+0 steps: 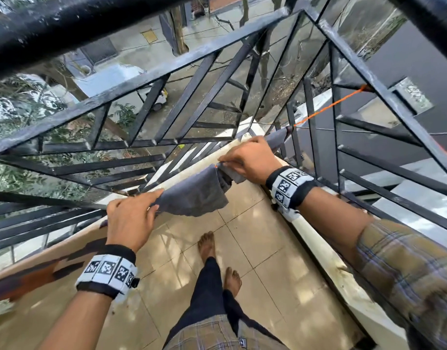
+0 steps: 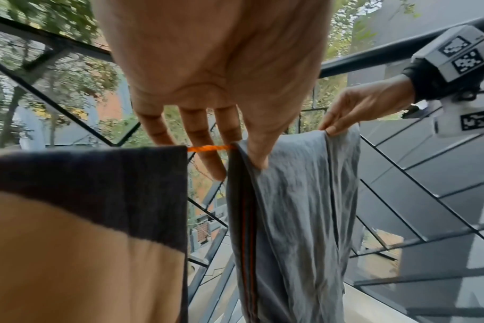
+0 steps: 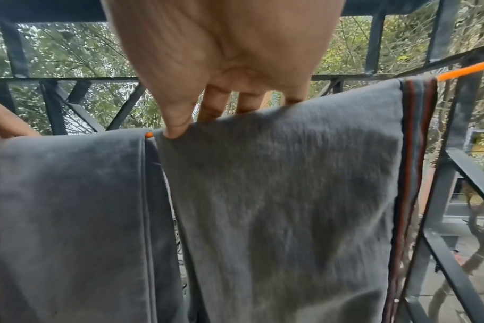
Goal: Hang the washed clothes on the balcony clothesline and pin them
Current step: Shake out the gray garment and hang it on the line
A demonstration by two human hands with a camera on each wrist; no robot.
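A grey garment [image 1: 194, 195] with a dark and red side stripe [image 3: 412, 153] hangs folded over the orange clothesline [image 1: 328, 107]. My left hand [image 1: 151, 200] pinches its left top edge; in the left wrist view the thumb [image 2: 257, 161] presses the cloth [image 2: 296, 207] beside a bare stretch of the line [image 2: 210, 148]. My right hand [image 1: 225, 162] pinches the garment's top fold further right; in the right wrist view its thumb [image 3: 177, 129] grips the cloth [image 3: 290, 185] at the line [image 3: 467, 70]. The garment's lower part drops out of view.
A tan cloth with dark brown patches [image 1: 40, 271] hangs on the same line to the left, close to the grey one. A black metal grille [image 1: 166, 79] encloses the balcony front and right. A pale parapet [image 1: 318, 248] runs below it. My bare feet stand on beige tiles [image 1: 255, 248].
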